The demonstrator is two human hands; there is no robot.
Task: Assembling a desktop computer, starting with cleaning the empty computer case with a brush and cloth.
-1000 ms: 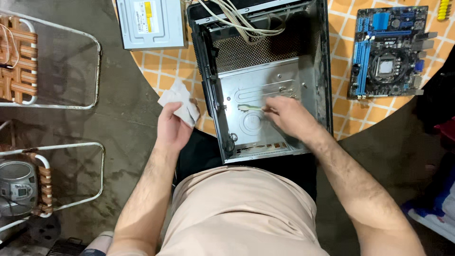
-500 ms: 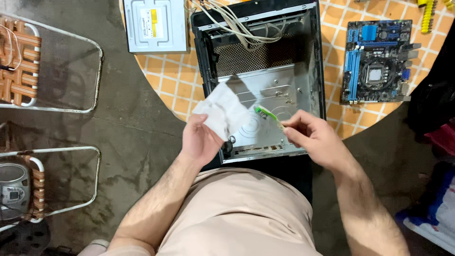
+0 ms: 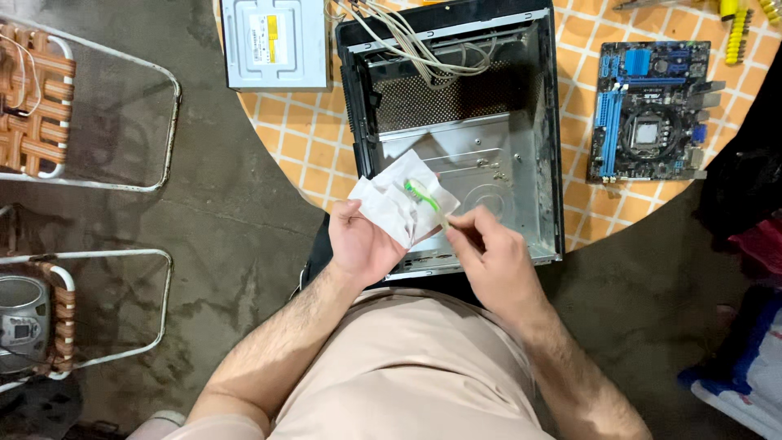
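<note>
Your torso fills the lower middle of the view in a plain, pale beige-pink short-sleeved cotton top (image 3: pixel 407 367), smooth, with a few soft folds across the front. No print, buttons or pockets show. One sleeve edge shows at the lower left, ending high on the upper arm. Both forearms are bare below it and carry dark hair. Your bare left hand (image 3: pixel 364 243) and bare right hand (image 3: pixel 489 257) wear no gloves; no rings, watch or bands can be seen at fingers or wrists. Fingernails look short and unpainted.
</note>
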